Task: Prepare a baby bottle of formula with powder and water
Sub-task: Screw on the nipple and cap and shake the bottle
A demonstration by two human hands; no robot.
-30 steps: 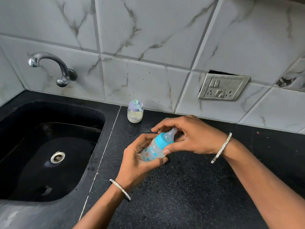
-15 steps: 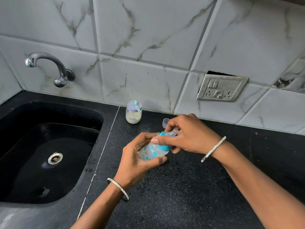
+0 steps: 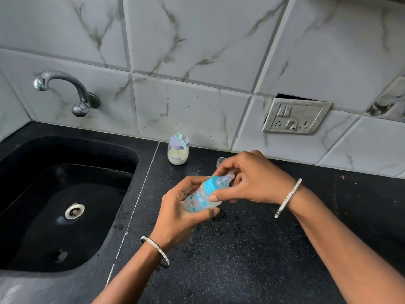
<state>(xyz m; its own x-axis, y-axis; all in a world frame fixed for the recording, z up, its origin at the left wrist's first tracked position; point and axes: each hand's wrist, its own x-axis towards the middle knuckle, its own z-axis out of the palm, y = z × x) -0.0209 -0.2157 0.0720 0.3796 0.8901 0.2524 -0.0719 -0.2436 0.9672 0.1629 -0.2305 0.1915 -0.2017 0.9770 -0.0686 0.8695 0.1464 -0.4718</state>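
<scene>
Fingers (image 3: pixel 210 212) of the left hand (image 3: pixel 179 216) are curled snug around the body of the small clear plastic baby bottle with little blue and red prints (image 3: pixel 200 199), holding it tilted over the black speckled stone counter (image 3: pixel 241 260), nipple end pointing up and away toward the wall. Right hand (image 3: pixel 254 178) is cupped over the top, thumb pressed against the side of the bright blue screw collar (image 3: pixel 210 183) and the other fingertips arched over the clear silicone nipple (image 3: pixel 225 177), so it's gripping the cap end, not wide open at all. Looks like there's pale liquid inside, though I can't tell how much.

My read: this is the cap-twisting step. Can't tell from here whether it's going on or coming off. If it's tightening, next move needs a firm final turn with the bottle held steady, then a shake to mix. If it's loosening, keep the thing more upright or it'll dribble.

Just behind the right hand a small clear plastic cap (image 3: pixel 221 161) sits on the counter. Further back by the wall stands a little glass jar of pale powder with a lilac lid (image 3: pixel 178 150), a mint green scoop (image 3: pixel 182 140) lying on top. Off to the left is the black sink (image 3: pixel 65 154) with the chrome tap (image 3: pixel 65 88) above.
</scene>
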